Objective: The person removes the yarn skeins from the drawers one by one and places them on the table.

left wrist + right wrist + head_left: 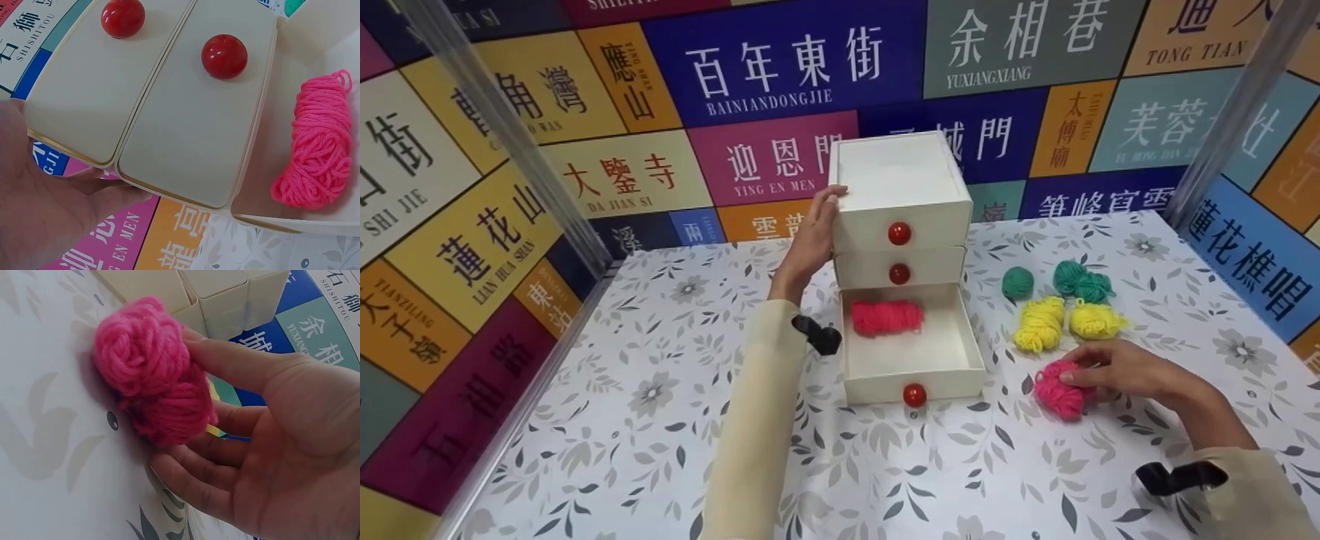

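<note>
A white three-drawer box (896, 176) with red round knobs stands on the table, its bottom drawer (971, 334) pulled out. My left hand (812, 236) rests against the box's left side, with fingertips at the upper edge; the left wrist view shows its fingers (121, 199) along that side. In the drawer lies a long pink yarn skein (318, 143). To the right of the drawer, my right hand (1132, 367) pinches a pink yarn bundle (146, 365) between thumb and fingers, low over the table. That bundle has two rounded lobes in the right wrist view.
Behind the right hand lie two yellow yarn bundles (1040, 324) side by side. Green yarn, a round ball (1018, 283) and a looser bundle (1081, 282), sits farther back. A wall of coloured street-name panels (780, 56) rises behind the patterned tabletop (652, 457).
</note>
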